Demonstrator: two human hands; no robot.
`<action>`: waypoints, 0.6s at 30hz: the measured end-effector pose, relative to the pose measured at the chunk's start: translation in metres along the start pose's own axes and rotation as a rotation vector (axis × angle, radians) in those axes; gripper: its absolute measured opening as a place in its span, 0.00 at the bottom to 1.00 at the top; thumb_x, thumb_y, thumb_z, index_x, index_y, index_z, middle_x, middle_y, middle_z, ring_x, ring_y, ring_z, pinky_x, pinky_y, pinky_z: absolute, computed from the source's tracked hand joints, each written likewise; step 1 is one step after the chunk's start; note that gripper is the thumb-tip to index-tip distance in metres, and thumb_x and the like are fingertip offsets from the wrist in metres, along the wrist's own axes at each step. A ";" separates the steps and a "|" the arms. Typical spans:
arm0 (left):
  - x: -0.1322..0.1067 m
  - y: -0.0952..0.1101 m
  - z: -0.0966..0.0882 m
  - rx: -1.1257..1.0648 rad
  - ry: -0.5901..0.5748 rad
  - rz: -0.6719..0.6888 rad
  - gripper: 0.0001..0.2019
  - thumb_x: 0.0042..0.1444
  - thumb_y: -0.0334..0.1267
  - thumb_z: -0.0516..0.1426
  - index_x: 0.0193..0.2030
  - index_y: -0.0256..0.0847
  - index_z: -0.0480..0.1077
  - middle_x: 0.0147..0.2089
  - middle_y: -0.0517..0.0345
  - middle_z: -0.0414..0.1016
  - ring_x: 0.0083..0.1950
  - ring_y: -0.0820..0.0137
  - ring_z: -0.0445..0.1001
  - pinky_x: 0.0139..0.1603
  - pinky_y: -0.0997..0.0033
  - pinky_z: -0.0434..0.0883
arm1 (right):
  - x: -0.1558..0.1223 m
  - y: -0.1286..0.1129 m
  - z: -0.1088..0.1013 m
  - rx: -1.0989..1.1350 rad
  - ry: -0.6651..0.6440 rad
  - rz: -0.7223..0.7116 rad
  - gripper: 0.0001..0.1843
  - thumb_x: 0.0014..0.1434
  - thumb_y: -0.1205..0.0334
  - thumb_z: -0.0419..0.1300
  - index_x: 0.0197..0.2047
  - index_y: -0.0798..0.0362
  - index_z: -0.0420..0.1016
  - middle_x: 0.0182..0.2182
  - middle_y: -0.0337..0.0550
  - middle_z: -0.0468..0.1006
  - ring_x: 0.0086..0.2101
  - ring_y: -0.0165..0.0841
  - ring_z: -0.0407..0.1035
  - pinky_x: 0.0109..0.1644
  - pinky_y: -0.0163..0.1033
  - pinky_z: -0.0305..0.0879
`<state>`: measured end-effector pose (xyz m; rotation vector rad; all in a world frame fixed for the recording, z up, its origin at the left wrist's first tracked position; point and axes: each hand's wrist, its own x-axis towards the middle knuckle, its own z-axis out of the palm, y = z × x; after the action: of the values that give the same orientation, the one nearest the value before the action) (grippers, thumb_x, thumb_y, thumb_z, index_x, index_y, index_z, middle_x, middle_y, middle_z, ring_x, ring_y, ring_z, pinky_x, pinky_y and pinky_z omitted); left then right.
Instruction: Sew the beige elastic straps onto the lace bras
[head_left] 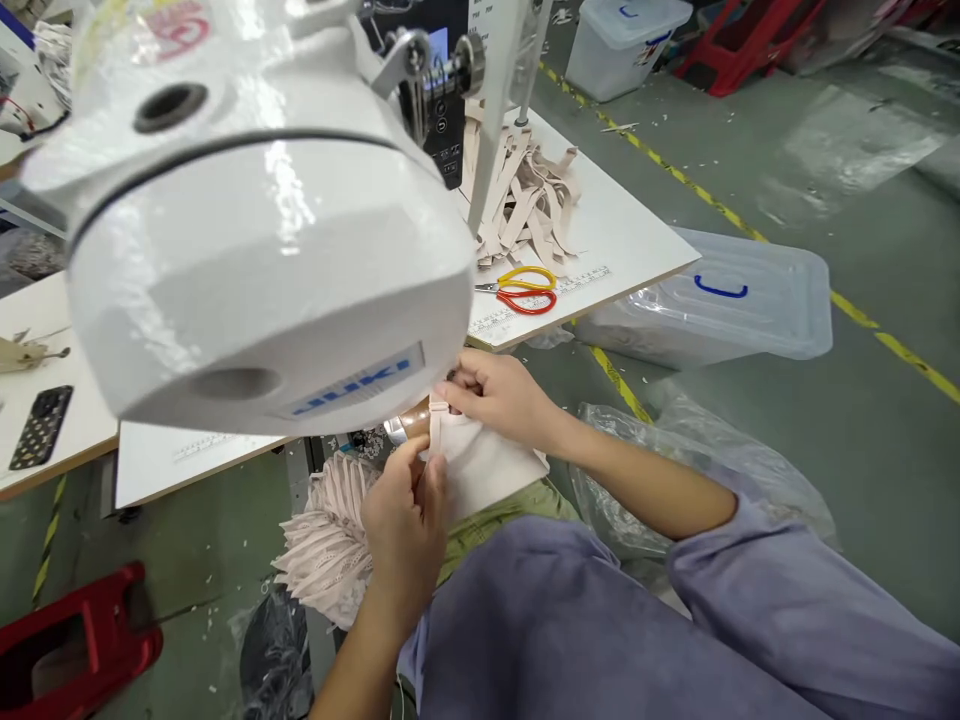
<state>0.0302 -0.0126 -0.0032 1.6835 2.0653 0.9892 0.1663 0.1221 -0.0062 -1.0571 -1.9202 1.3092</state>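
A small pale pink fabric piece (487,462) with a strap edge sits below the white sewing machine head (247,220). My left hand (405,520) pinches its left edge with thumb and fingers closed. My right hand (499,395) grips its upper edge close to the machine's underside, fingers curled. A stack of pink lace pieces (326,545) lies just left of my left hand, over my lap. The needle area is hidden by the machine head.
On the white table (637,245) lie yellow and red scissors (525,290) and a pile of beige straps (525,195). A clear lidded bin (720,300) and plastic bags (675,450) are on the floor at right. Red stool (75,640) lower left; phone (41,427) at left.
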 end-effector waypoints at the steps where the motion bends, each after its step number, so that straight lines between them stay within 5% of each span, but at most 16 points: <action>1: -0.001 -0.005 0.000 0.061 0.035 0.069 0.11 0.66 0.37 0.55 0.52 0.41 0.73 0.29 0.63 0.76 0.26 0.75 0.71 0.30 0.76 0.63 | 0.006 0.001 -0.001 -0.028 -0.003 -0.018 0.11 0.61 0.55 0.58 0.32 0.52 0.68 0.19 0.30 0.67 0.22 0.26 0.60 0.30 0.34 0.54; 6: 0.006 -0.024 0.002 0.289 0.111 0.285 0.14 0.66 0.35 0.54 0.54 0.39 0.76 0.28 0.58 0.80 0.23 0.74 0.70 0.28 0.73 0.60 | 0.031 0.004 -0.002 -0.074 -0.035 -0.102 0.06 0.60 0.58 0.58 0.37 0.51 0.70 0.21 0.31 0.68 0.26 0.28 0.62 0.34 0.36 0.56; 10: 0.015 -0.025 -0.002 0.356 0.119 0.289 0.14 0.66 0.37 0.54 0.54 0.39 0.77 0.29 0.57 0.81 0.23 0.74 0.71 0.27 0.73 0.60 | 0.046 0.003 0.000 -0.114 -0.065 -0.157 0.07 0.60 0.60 0.57 0.41 0.51 0.72 0.25 0.35 0.73 0.32 0.33 0.67 0.41 0.38 0.59; 18: 0.024 -0.020 -0.008 0.331 0.082 0.244 0.14 0.66 0.37 0.53 0.51 0.40 0.78 0.31 0.55 0.83 0.28 0.71 0.78 0.31 0.75 0.66 | 0.050 -0.007 0.000 -0.150 -0.065 -0.140 0.07 0.60 0.62 0.56 0.42 0.53 0.72 0.25 0.36 0.72 0.30 0.32 0.65 0.40 0.40 0.59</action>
<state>0.0043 0.0056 -0.0062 2.1351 2.2120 0.8297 0.1383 0.1638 0.0014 -0.9417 -2.1286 1.1499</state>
